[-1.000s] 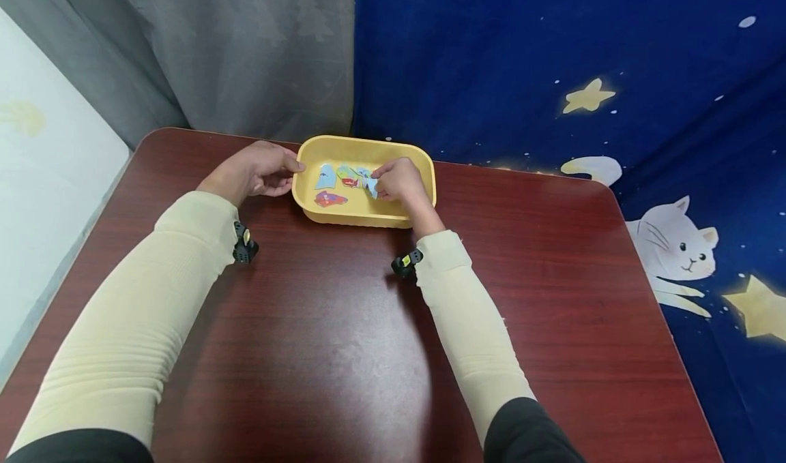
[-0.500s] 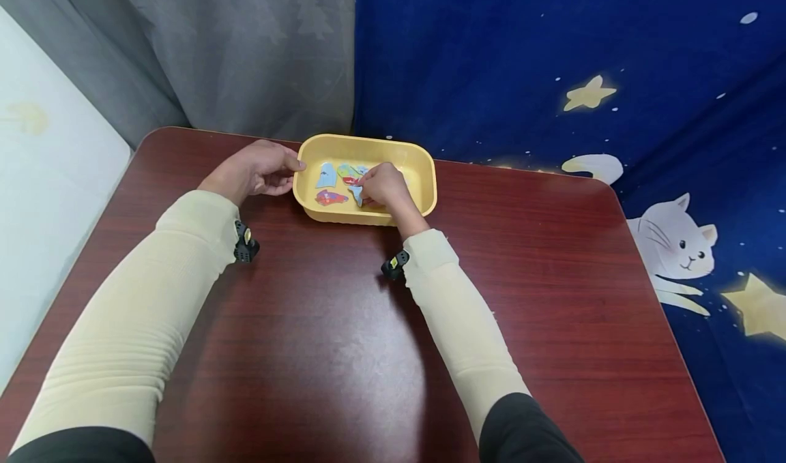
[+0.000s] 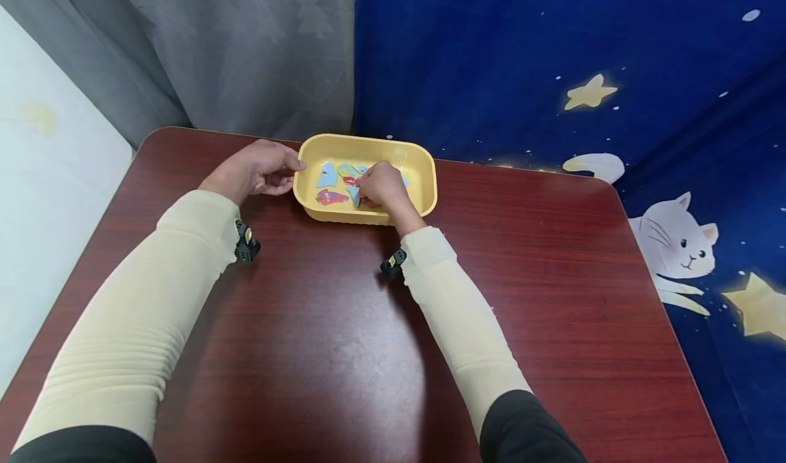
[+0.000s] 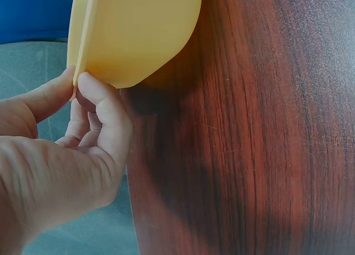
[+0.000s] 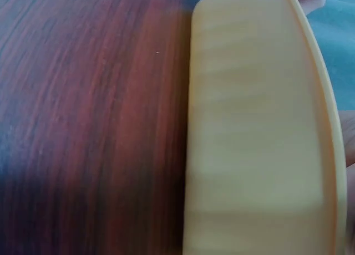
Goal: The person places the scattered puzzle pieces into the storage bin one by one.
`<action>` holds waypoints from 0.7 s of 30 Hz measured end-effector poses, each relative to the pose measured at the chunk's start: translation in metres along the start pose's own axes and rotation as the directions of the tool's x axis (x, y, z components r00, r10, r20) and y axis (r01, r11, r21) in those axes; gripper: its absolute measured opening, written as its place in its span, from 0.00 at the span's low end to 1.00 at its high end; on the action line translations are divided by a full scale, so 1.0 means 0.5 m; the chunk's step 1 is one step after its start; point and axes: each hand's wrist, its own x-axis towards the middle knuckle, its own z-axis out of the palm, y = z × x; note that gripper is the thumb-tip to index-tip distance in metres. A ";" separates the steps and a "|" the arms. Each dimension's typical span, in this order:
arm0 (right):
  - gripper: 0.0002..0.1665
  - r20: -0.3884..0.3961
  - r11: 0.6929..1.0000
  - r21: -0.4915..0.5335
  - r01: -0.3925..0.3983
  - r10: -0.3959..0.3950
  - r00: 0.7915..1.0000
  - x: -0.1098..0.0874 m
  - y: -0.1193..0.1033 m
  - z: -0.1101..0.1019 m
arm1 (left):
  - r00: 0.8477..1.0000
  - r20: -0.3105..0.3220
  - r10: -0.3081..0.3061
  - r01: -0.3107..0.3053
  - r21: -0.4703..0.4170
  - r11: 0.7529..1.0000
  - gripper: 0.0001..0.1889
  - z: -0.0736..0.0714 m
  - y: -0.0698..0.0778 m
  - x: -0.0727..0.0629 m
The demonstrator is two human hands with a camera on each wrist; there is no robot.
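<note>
A yellow plastic bin (image 3: pixel 424 197) stands at the table's far edge, with flat, colourful cut-out pieces on its floor. My left hand (image 3: pixel 268 168) pinches the bin's left rim between thumb and fingers, plainly seen in the left wrist view. Inside the bin is my right hand (image 3: pixel 383 185), its curled fingertips on a light-blue cut-out piece (image 3: pixel 354 194); the fingers partly cover it. Left of it lie a purple-red piece (image 3: pixel 331 197) and a blue piece (image 3: pixel 327 174). A green-and-red piece (image 3: pixel 348 172) lies behind. In the right wrist view the bin's wall hides most of that hand.
The dark red wooden table (image 3: pixel 319 340) spreads in front of the bin. A grey curtain (image 3: pixel 264 54) and a blue starry curtain (image 3: pixel 479 67) hang right behind the far edge. A white panel (image 3: pixel 49 156) borders the left side.
My right hand has moved left and slightly toward me inside the bin, and the light-blue piece at its fingertips has shifted with it. The left hand stays on the rim.
</note>
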 end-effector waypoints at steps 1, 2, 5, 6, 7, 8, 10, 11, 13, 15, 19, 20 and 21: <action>0.05 -0.006 1.000 -0.009 -0.003 0.003 1.000 -0.001 -0.001 -0.002 | 1.000 0.000 -0.001 0.001 0.002 1.000 0.11 0.000 0.000 0.000; 0.07 -0.013 1.000 -0.023 -0.006 0.005 1.000 -0.001 -0.001 -0.004 | 1.000 0.000 -0.003 0.003 0.003 1.000 0.11 0.001 0.001 0.000; 0.12 -0.036 0.998 -0.069 -0.009 0.007 0.999 -0.001 -0.001 -0.011 | 1.000 -0.002 -0.003 0.003 0.005 1.000 0.12 0.001 0.002 0.001; 0.13 -0.041 0.997 -0.081 -0.009 0.006 0.999 0.000 0.000 -0.013 | 1.000 -0.003 -0.001 0.001 0.007 1.000 0.12 0.001 0.001 0.001; 0.13 -0.046 0.997 -0.071 -0.012 0.009 0.999 0.000 0.001 -0.016 | 1.000 -0.005 0.001 -0.001 0.010 1.000 0.12 0.000 0.000 0.001; 0.12 -0.050 0.998 -0.053 -0.017 0.015 0.999 0.001 0.002 -0.019 | 1.000 -0.005 0.004 -0.004 0.013 1.000 0.12 -0.001 -0.001 0.001; 0.10 -0.057 1.000 0.025 -0.017 0.018 0.998 -0.002 0.005 -0.027 | 1.000 -0.006 0.007 -0.007 0.025 1.000 0.11 -0.005 -0.005 0.002; 0.08 -0.052 0.996 0.084 -0.009 0.014 0.999 -0.004 0.007 -0.032 | 1.000 -0.006 0.005 -0.005 0.029 1.000 0.10 -0.008 -0.007 0.002; 0.07 -0.024 0.971 0.239 0.000 0.006 1.000 -0.011 0.012 -0.043 | 1.000 -0.014 -0.007 0.008 0.038 0.999 0.12 -0.017 -0.013 0.002; 0.11 0.009 0.932 0.362 0.014 -0.019 1.000 -0.020 0.019 -0.056 | 1.000 -0.021 -0.016 0.016 0.038 0.999 0.15 -0.027 -0.018 0.000; 0.20 0.045 0.843 0.537 0.008 -0.038 0.998 -0.033 0.033 -0.086 | 1.000 -0.018 -0.011 0.011 0.023 1.000 0.24 -0.046 -0.024 -0.008; 0.21 0.043 0.827 0.563 0.007 -0.038 0.998 -0.035 0.038 -0.094 | 1.000 -0.013 -0.004 0.004 0.013 1.000 0.26 -0.051 -0.024 -0.011; 0.22 0.039 0.807 0.590 0.006 -0.035 0.999 -0.037 0.043 -0.101 | 1.000 -0.007 0.003 -0.003 0.008 1.000 0.28 -0.055 -0.025 -0.015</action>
